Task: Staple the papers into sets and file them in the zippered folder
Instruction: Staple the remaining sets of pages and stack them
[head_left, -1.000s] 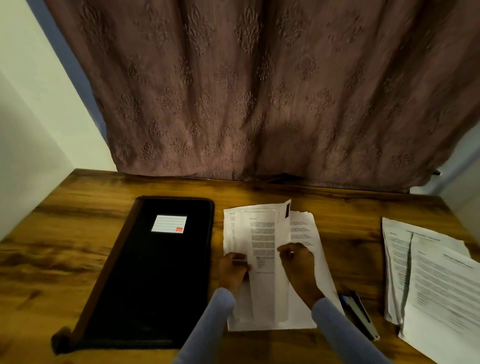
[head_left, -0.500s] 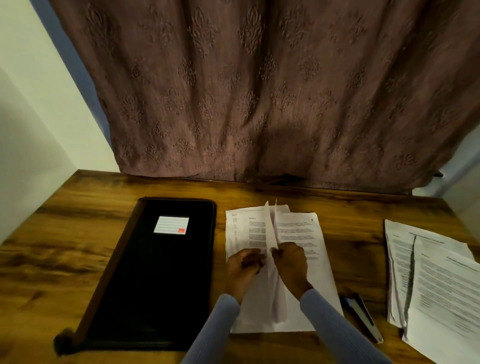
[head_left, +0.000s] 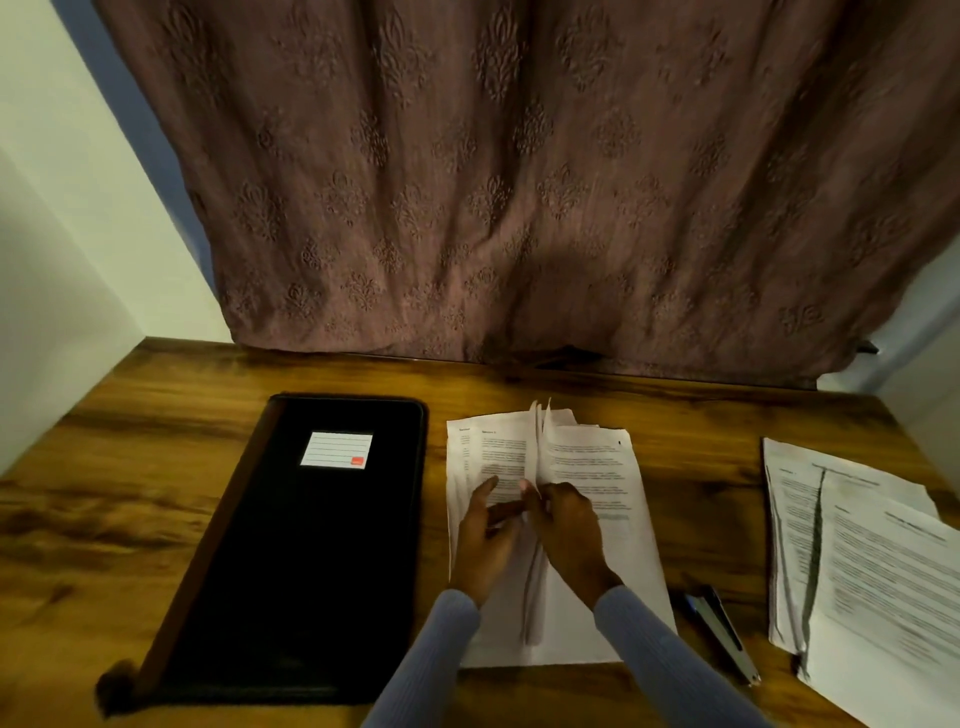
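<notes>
Wood-grain brown tabletop (head_left: 156, 493) fills the lower half of my feed, glossy with dark streaks, and I take the black zippered folder (head_left: 291, 561) as my landmark; it lies flat and closed, with a small white lined label (head_left: 336, 449) near its far end. Just right of the folder sits a stack of white printed papers (head_left: 597, 467), several sheets standing up on edge along its middle. My left hand (head_left: 485, 540) rests on the left half of that stack, fingers fairly straight, thumb reaching toward the raised sheets. My right hand (head_left: 569, 530) has its fingers curled, pinching those upright sheets. Both arms wear pale blue sleeves (head_left: 670, 660). Further right of the folder, past the stack, a slim blue-and-silver stapler (head_left: 719, 636) lies on the wood, apart from both hands. Beyond it, a second spread of white printed pages (head_left: 872, 571) overlaps at the table's right edge. Behind the folder, a mauve embossed curtain (head_left: 493, 182) hangs to the table's back edge, with a pale wall (head_left: 62, 234) left of it.
</notes>
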